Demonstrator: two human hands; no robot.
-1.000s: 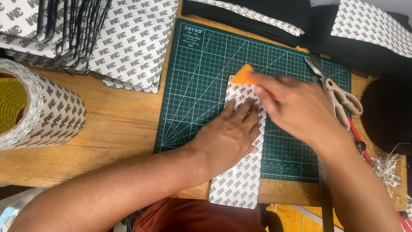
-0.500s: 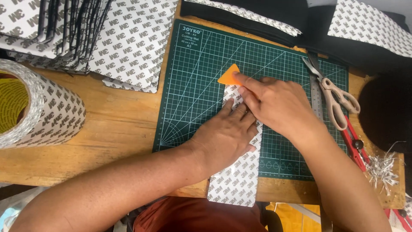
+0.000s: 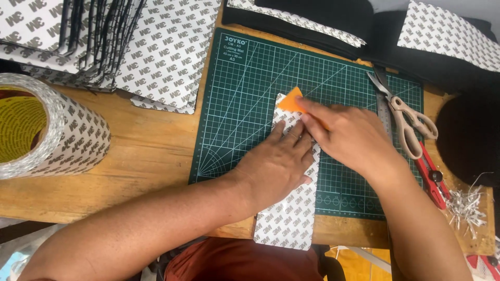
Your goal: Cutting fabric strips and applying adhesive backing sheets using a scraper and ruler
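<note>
1. Well to the left of the left hand, a large roll of patterned liner tape is seen lying on the wooden counter, with a stack of cut patterned sheets behind it.
2. The left hand is laid flat, fingers spread wide, on a long patterned strip; nothing is gripped, the strip is only pressed down. The strip lies under the palm on the green cutting mat, and its near end hangs past the mat and the counter edge, toward the person.
3. Just beyond the left fingertips, an orange scraper is held by the right hand, pinched narrowly between fingers and thumb, its edge set on the far end of the strip.
4. The step in hand is judged to be smoothing: the strip is pinned by one hand while the scraper is drawn along it by the other.
5. The next move would call for firm, even pressure along the strip's length, with the left hand kept clear of the scraper's path so the strip is not shifted or creased.
6. To the right of the right hand, a metal ruler, beige-handled scissors and a red cutter are seen, with foil shreds beyond.
</note>
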